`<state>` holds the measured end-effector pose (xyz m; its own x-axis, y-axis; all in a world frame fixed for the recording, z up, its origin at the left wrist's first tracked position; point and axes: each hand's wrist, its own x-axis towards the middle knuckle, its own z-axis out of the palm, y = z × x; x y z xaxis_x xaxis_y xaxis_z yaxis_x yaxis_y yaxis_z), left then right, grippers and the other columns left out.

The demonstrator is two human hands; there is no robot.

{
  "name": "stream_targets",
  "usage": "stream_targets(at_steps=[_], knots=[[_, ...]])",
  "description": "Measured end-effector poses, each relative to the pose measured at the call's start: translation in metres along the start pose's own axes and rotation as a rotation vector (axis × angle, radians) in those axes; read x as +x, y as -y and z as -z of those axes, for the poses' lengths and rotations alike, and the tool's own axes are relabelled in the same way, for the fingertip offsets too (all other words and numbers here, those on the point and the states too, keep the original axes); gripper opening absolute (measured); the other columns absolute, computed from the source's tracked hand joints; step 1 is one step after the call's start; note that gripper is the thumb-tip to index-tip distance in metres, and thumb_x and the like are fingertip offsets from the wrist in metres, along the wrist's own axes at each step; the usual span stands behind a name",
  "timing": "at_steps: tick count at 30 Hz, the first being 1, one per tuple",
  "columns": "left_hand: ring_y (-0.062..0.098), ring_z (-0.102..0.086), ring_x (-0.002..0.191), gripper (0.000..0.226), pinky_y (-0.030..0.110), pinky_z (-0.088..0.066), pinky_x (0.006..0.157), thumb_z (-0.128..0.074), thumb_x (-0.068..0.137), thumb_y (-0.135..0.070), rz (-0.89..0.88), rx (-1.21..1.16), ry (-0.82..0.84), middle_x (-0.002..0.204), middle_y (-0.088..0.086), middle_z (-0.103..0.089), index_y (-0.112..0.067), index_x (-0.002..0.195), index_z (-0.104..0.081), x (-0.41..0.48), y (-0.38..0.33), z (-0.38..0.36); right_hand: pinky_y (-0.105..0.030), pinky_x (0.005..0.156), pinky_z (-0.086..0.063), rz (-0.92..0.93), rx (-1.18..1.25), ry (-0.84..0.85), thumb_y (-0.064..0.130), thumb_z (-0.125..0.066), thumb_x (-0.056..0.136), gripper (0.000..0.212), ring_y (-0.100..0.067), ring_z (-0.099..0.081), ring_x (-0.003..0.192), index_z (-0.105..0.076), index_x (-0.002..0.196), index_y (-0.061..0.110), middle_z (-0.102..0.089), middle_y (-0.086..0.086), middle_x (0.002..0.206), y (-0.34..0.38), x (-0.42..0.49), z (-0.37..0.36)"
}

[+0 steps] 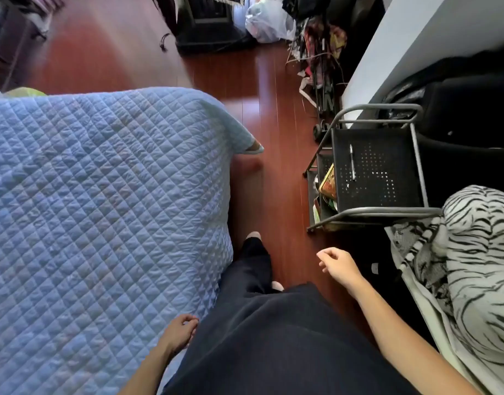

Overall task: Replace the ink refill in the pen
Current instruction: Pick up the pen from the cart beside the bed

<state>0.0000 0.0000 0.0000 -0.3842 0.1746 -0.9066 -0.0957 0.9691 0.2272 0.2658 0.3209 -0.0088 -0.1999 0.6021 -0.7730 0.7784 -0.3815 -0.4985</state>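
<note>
Between bed (102, 195) and cart (373, 212) bearing pen (352, 162), left grip (179, 332) and right grip (339, 265) hang empty.

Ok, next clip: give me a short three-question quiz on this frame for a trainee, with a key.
1. True or false: the pen lies on the top shelf of the cart.
2. What does the right hand hold? A) the pen B) a refill C) nothing
3. Fill in: the left hand hangs beside the bed's blue ____.

Key
1. True. The pen lies alone on the black perforated shelf.
2. C. The fingers are loosely curled and hold nothing.
3. quilt
</note>
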Motion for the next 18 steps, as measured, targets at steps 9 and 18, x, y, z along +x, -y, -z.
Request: stream_targets(at_steps=[9, 18], knots=[[0.018, -0.044, 0.049, 0.026, 0.024, -0.034, 0.046, -0.043, 0.102, 0.0, -0.144, 0.048, 0.095, 0.063, 0.009, -0.051, -0.009, 0.081, -0.056, 0.064, -0.17, 0.059, -0.033, 0.08, -0.048, -0.246, -0.005, -0.087, 0.012, -0.066, 0.103, 0.016, -0.021, -0.065, 0.076, -0.078, 0.093, 0.008, -0.076, -0.011, 0.087, -0.006, 0.004, 0.018], [0.012, -0.056, 0.062, 0.016, 0.017, -0.045, 0.051, -0.047, 0.104, -0.009, -0.315, -0.022, 0.025, 0.091, 0.014, -0.061, -0.003, 0.109, -0.061, 0.103, -0.327, 0.082, -0.034, 0.081, -0.044, -0.33, 0.013, -0.065, 0.006, -0.064, 0.104, 0.019, -0.033, -0.068, 0.1, -0.079, 0.105, -0.005, -0.076, -0.021, 0.101, 0.021, 0.059, 0.048]])
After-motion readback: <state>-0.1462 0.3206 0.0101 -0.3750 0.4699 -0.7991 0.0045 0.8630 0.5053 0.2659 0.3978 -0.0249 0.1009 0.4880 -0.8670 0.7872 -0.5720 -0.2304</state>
